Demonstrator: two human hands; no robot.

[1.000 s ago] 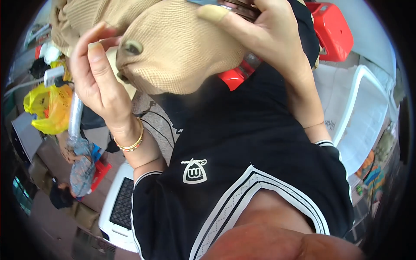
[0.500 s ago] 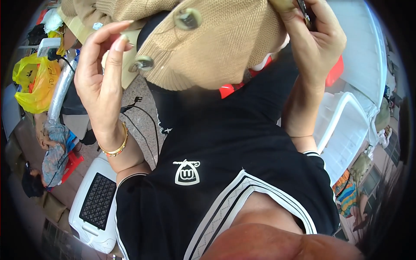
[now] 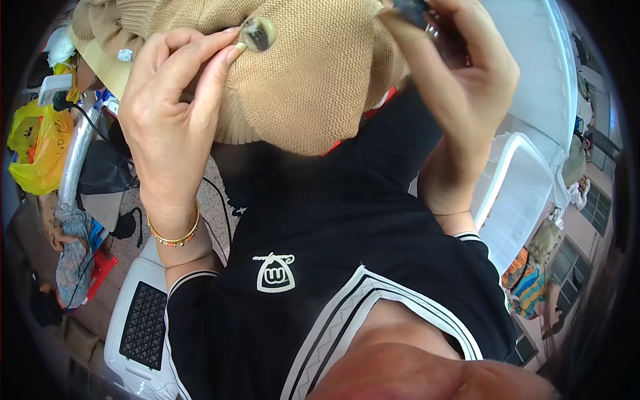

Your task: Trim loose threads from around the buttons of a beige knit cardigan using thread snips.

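Note:
A tan knitted garment (image 3: pixel 307 87) lies over my lap, with a ribbed edge at its left. Near that edge sits a large round button (image 3: pixel 259 33), marbled brown and cream. My left hand (image 3: pixel 177 93) pinches this button at its rim between thumb and forefinger. To the right, my right hand (image 3: pixel 467 80) is raised beside the garment and closed around a small dark tool (image 3: pixel 410 12) with metal parts. That tool is blurred and partly hidden by the fingers, so its exact kind cannot be made out.
A translucent plastic bin (image 3: pixel 517 193) stands at my right. On the left are a yellow plastic bag (image 3: pixel 43 147), a clear-wrapped roll (image 3: pixel 79 157), black cables and a white case (image 3: pixel 137 327) with a black grid. Another person (image 3: pixel 75 257) in patterned clothing is at the far left.
My left hand has moved right and up and taken hold of the button. My right hand has swung left with the dark tool. The garment has shifted slightly.

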